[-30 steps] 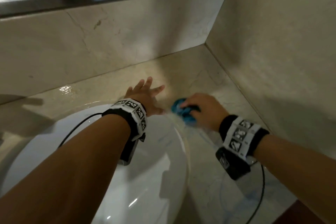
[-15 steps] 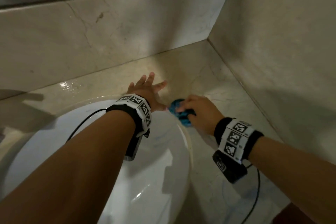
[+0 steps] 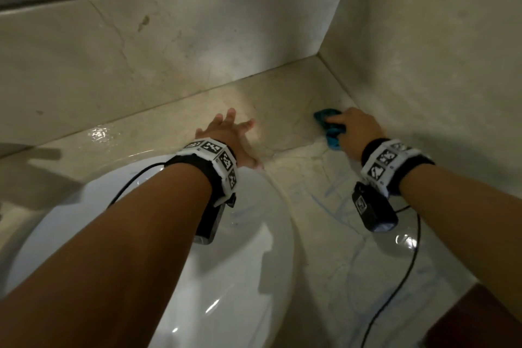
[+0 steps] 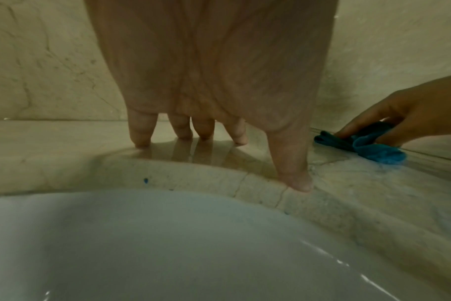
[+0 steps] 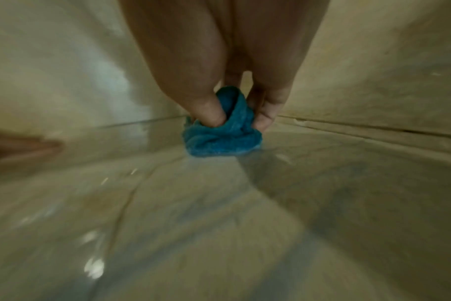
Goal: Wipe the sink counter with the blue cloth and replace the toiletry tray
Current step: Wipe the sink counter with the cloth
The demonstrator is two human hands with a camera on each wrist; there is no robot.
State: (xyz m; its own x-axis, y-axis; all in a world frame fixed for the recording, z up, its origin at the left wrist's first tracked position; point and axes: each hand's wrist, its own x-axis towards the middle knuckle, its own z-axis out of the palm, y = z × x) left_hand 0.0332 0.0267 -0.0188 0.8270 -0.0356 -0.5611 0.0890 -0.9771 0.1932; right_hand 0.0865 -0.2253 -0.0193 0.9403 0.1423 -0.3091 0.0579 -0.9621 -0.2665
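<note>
White and shiny, the round sink bowl (image 3: 175, 277) sits at the left, set down into the pale stone counter (image 3: 282, 99). Next comes my left hand (image 3: 226, 135). It is open, with the fingers (image 4: 142, 138) spread out straight and the tips pressing on the counter just behind the bowl. It holds nothing. I think it is there to keep me steady. Farther right is my right hand (image 3: 357, 128). Its thumb and fingers are curled round the small bunched-up blue cloth (image 5: 219, 132) and push it down on the counter, close to the side wall (image 3: 437, 65) and near the back corner. There are thin blue marks on the counter near me, and a wet shine too. I cannot see the toiletry tray in any view, so putting it back is not done yet. What could go wrong? The cloth is squashed into a little ball, so it only rubs a small spot and I might miss bits in the corner. The counter looks wet, so my left hand could slip toward the bowl.
</note>
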